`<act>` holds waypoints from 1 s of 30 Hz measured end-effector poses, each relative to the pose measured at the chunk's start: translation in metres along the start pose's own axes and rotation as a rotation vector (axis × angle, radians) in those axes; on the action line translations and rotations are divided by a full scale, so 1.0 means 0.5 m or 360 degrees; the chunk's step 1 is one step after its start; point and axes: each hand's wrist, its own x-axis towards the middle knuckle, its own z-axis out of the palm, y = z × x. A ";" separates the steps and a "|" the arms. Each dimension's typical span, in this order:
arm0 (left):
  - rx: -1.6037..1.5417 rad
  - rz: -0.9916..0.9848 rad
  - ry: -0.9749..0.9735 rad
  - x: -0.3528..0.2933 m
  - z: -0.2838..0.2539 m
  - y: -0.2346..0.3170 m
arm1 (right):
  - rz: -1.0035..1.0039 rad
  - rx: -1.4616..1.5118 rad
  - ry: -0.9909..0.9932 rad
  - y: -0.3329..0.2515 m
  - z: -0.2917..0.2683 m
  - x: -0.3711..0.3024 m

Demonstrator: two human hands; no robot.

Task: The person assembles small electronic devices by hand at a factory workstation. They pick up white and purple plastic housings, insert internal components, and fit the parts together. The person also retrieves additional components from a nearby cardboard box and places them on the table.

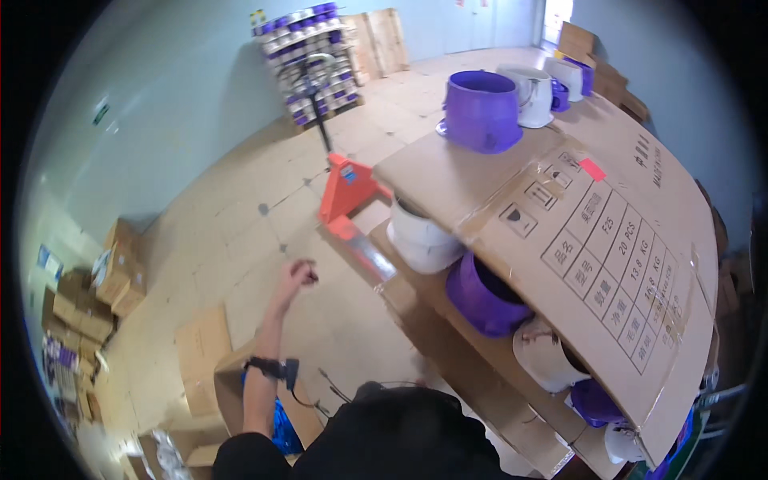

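Note:
My left hand [302, 274] is held out over the floor, loosely curled with its fingers apart and nothing visible in it. A black strap with a small device [276, 369] and a cable is on that wrist. My right hand is out of view. To the right stands a stack of purple and white pot-shaped containers under a flattened cardboard sheet [552, 160]. On top of the sheet sits a purple pot [482, 110], with a white pot [528, 94] beside it. Below the sheet's edge, a white pot [420, 238] and a purple pot [482, 298] stick out. My left hand touches none of them.
An orange pallet jack [348, 192] stands at the stack's far left corner. Against the back wall is another stack of purple and white pots [308, 68]. Cardboard boxes [124, 276] line the left wall. An open box [232, 384] holding something blue is near my left forearm.

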 end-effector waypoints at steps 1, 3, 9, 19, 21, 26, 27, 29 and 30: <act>-0.0123 0.0134 -0.0078 0.089 0.023 0.092 | 0.0025 0.0183 0.0115 0.001 0.019 0.008; 0.0125 0.0626 -0.0161 0.267 0.037 0.243 | 0.0012 0.0669 0.0234 0.023 0.078 0.054; 0.0343 0.1650 -0.0631 0.621 0.277 0.621 | 0.0097 -0.0091 0.0667 -0.441 0.114 -0.188; 0.0926 0.2419 -0.1877 0.721 0.571 0.882 | -0.0874 -0.0634 0.1217 -1.335 0.265 -0.600; 0.0975 0.2360 -0.2031 0.703 0.593 0.895 | -0.0943 -0.0773 0.1745 -1.447 0.260 -0.613; 0.1163 0.2179 -0.2194 0.721 0.594 0.894 | -0.0730 -0.1923 0.2397 -1.638 0.125 -0.543; 0.1160 0.2188 -0.2232 0.707 0.603 0.907 | -0.0768 -0.1953 0.2358 -1.681 0.108 -0.540; 0.1198 0.2165 -0.2274 0.698 0.613 0.911 | -0.0728 -0.1864 0.2231 -1.756 0.058 -0.508; 0.1229 0.2124 -0.2278 0.709 0.610 0.909 | -0.0638 -0.1759 0.2151 -1.797 0.027 -0.482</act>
